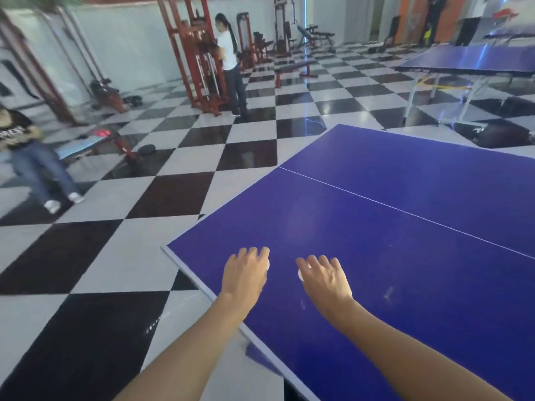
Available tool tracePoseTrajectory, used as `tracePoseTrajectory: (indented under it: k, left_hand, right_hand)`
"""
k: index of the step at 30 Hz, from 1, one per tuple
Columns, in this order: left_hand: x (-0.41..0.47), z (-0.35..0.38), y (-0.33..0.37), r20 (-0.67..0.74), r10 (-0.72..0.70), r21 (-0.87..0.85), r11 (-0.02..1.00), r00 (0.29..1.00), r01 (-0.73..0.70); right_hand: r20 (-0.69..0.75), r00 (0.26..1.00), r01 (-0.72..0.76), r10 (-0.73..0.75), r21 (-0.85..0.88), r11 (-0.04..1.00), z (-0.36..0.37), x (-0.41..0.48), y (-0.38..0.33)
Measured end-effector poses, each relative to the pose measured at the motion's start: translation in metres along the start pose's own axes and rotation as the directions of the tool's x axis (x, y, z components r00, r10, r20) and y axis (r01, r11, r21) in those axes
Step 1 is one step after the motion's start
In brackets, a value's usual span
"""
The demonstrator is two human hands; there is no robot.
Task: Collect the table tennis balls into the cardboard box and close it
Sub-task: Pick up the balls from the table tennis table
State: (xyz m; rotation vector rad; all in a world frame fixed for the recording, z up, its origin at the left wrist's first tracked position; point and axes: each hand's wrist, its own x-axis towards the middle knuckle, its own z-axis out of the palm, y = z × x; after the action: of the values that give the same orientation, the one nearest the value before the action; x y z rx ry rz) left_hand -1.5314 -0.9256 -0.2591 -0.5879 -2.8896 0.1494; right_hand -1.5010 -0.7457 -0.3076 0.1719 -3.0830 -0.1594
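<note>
- Left hand [246, 272], palm down over the near corner of the blue table-tennis desk [405, 241], fingers curled loosely over a small white plastic ball [268, 265] peeping out at the thumb side; closed around it or only cupped over it, cannot tell.
- Right hand [325, 277], likewise palm down, fingers spread and bent, covering a second small white ball [301, 274] showing just at its inner edge; grip equally unclear.
- One ball under each hand, the two balls facing each other across the narrow gap between the hands, neither hand nearer to both.
- Both forearms stretched forward, wrists roughly level, backs of the hands up.
- No cardboard box anywhere in view; probably off to one side, so the carrying direction cannot be judged.
- Beyond the desk, black-and-white chequered floor [173, 198].
</note>
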Motion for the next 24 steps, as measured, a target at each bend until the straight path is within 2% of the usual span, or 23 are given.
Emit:
tracePoseTrajectory:
  k: [3, 9, 11, 16, 24]
  left_hand:
    - [-0.047, -0.015, -0.012, -0.019, -0.092, 0.036, 0.995, 0.996, 0.093]
    - [-0.162, -0.031, -0.021, 0.027, -0.246, 0.101, 0.965, 0.969, 0.242]
    - [-0.201, -0.03, -0.017, 0.033, -0.274, 0.1, 0.958, 0.961, 0.27]
    - [-0.309, -0.033, 0.021, 0.156, -0.345, 0.102, 0.938, 0.926, 0.332]
    - [-0.415, -0.069, 0.065, 0.155, -0.425, 0.158, 0.902, 0.892, 0.402]
  right_hand:
    - [-0.08, 0.991, 0.103, -0.104, -0.018, 0.995, -0.011, -0.022, -0.033]
    - [-0.106, 0.957, 0.271, -0.271, -0.012, 0.963, -0.022, -0.093, -0.092]
    - [-0.099, 0.951, 0.294, -0.294, -0.014, 0.956, -0.02, -0.122, -0.106]
    - [-0.076, 0.937, 0.341, -0.342, -0.019, 0.94, -0.021, -0.229, -0.115]
    - [-0.074, 0.9, 0.432, -0.429, 0.021, 0.902, -0.032, -0.324, -0.12]
